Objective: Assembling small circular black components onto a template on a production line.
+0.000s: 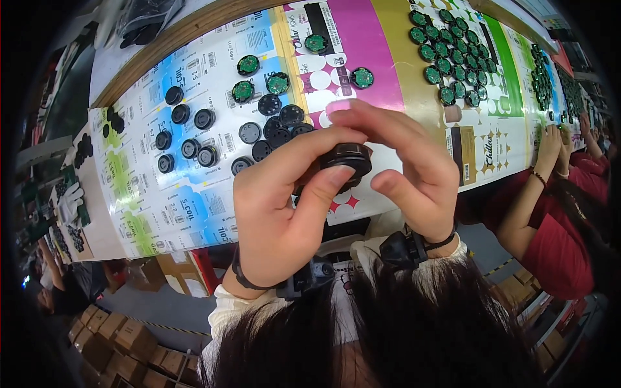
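Black round part: held over the front of the table (220, 223), between the two hands.
Left hand (278, 200): pinches the black round part (346, 158) between thumb and forefinger.
Right hand (427, 168): loosely curled, thumb apart from the part; whether its fingers touch it cannot be told.
Slip risk: an off-centre push on the rim could tip the part out of the pinch; near the table's edge, it might fall to the floor.
Knock risk: a leftward swing of the left hand could scatter the black discs (279, 138) just beside it.
Green boards: five, one marked (362, 77), lie beyond the hands; a dense cluster (446, 58) lies farther right.
Black caps (180, 114): spread left of the discs.
In the way: fingers hide the part's underside; hair (420, 323) covers the lower view.
Co-worker's hand (548, 149): at the right, well apart.
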`<state>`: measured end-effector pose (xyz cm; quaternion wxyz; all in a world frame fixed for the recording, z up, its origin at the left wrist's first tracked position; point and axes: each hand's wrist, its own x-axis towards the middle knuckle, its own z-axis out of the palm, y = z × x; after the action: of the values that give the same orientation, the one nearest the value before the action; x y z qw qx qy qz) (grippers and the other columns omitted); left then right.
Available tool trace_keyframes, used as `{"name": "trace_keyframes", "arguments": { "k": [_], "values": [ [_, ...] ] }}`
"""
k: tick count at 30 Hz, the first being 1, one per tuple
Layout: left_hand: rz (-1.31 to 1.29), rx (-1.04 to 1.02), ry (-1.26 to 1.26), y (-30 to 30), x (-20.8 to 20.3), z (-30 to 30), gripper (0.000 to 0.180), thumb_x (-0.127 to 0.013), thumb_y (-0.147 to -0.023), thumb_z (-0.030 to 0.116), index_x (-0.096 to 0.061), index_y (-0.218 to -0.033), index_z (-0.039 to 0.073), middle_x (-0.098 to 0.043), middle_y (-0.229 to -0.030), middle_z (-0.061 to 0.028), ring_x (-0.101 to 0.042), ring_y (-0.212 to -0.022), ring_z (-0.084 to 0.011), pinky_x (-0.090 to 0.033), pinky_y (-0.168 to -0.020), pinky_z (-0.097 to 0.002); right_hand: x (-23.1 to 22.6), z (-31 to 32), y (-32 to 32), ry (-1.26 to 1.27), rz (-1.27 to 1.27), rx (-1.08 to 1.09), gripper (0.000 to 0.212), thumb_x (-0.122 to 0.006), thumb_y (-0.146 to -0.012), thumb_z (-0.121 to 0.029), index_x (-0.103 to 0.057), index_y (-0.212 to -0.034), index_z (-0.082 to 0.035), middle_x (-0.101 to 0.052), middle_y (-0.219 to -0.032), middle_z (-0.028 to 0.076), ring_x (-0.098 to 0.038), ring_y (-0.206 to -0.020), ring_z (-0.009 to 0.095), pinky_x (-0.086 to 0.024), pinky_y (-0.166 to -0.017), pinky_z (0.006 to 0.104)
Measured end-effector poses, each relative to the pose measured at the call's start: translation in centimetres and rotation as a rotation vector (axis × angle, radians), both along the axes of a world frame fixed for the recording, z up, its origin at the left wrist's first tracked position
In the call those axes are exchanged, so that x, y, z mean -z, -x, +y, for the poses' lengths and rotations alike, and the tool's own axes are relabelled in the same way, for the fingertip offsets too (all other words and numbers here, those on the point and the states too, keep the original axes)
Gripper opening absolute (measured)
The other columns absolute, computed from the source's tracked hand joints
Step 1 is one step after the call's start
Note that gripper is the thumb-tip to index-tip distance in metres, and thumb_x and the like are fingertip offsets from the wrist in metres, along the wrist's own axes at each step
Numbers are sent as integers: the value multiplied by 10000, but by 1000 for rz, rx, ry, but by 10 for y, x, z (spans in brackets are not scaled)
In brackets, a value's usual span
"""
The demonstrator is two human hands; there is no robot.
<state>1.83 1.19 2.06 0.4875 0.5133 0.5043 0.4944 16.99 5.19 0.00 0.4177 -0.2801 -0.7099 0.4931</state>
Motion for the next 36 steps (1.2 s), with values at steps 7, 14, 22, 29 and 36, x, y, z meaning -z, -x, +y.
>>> {"name": "trace_keyframes", "arguments": {
  "k": [7,14,22,29,36],
  "values": [
    [152,-73,-195,2,-1,-2,208,-514,-697,-88,-572,-887,-26,-597,-798,-120,-583,-636,-179,-455,-565,-229,-13,-16,15,341,60,3,328,-490,-809,-42,-443,-1104,96,-512,-1076,156,-495,-996,213,-397,-847,304],
    [170,-97,-143,41,-14,-32,252,-454,-691,-109,-566,-891,-4,-569,-755,-124,-573,-612,-197,-454,-559,-253,-14,-43,51,451,139,-19,364,-539,-763,-2,-466,-1120,4,-532,-1047,106,-548,-904,167,-434,-782,262],
    [984,-446,-76,195,11,-72,376,-396,-712,-109,-534,-1039,16,-528,-901,-148,-508,-826,-264,-418,-730,-322,-35,-40,74,-49,-385,-110,491,-570,-741,-13,-400,-1200,-39,-401,-1217,107,-502,-965,192,-392,-829,282],
    [1225,-405,-7,253,52,-84,504,-530,-782,183,-351,-1236,59,-354,-1208,-265,-341,-1100,-431,-316,-891,-463,-46,-24,112,201,-516,-331,599,-649,-669,-24,-388,-1207,-65,-387,-1186,119,-533,-852,204,-432,-725,270],
    [1420,-69,0,192,35,-57,671,-494,-784,451,-220,-1323,159,-161,-1349,-221,-139,-1221,-449,-164,-782,-716,-19,24,191,-400,-775,-379,800,-714,-531,18,-333,-1226,-95,-336,-1199,216,-535,-893,358,-467,-742,362]
  ]
}}
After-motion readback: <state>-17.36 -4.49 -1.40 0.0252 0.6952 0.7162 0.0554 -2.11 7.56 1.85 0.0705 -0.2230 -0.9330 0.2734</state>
